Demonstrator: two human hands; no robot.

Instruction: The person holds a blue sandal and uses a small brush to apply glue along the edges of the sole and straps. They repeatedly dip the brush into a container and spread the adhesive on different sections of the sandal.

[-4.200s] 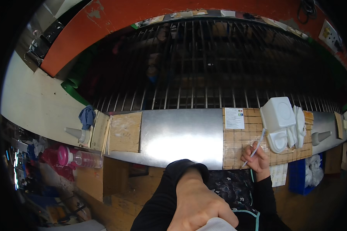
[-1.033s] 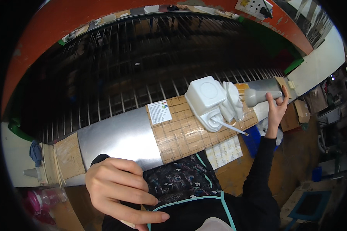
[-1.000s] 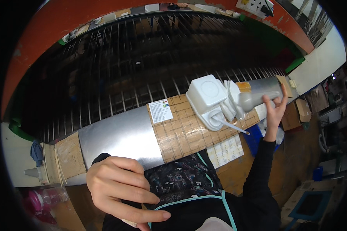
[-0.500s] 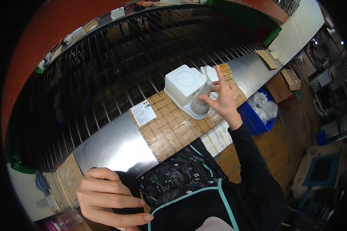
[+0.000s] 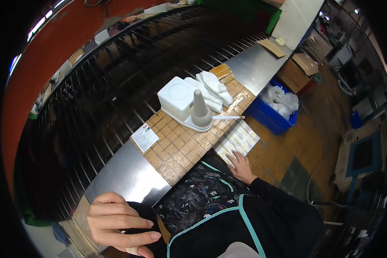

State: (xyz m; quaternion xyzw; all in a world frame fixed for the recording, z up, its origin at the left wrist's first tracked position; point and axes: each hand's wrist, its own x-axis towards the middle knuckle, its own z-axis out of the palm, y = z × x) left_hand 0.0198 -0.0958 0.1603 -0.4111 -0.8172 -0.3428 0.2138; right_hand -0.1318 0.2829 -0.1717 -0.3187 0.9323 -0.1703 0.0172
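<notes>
My right hand (image 5: 241, 168) rests with fingers spread at the near edge of a white sheet or flat pack with printed rows (image 5: 238, 139), beside the bench. Low on the left, my left hand (image 5: 118, 223) is curled; a small pale thing (image 5: 132, 250) shows by its thumb, too little to name. On the bench, a white plastic box-shaped holder (image 5: 176, 96) carries an upright grey cone (image 5: 198, 107) with a rounded base. Next to the cone lies a slim white stick with a brownish tip (image 5: 228, 117). White folded cloth pieces (image 5: 213, 88) lie behind it.
Taped cardboard (image 5: 172, 152) covers part of the metal bench (image 5: 124, 174), with a printed card (image 5: 145, 137) on it. Dark rails (image 5: 112, 148) run beyond. A blue bin with clear plastic bags (image 5: 271, 116) and a cardboard box (image 5: 292, 75) stand at right.
My right hand has left the grey cone and come down toward me to the printed white sheet. The white stick now shows beside the cone. My view has shifted; my left hand stays curled.
</notes>
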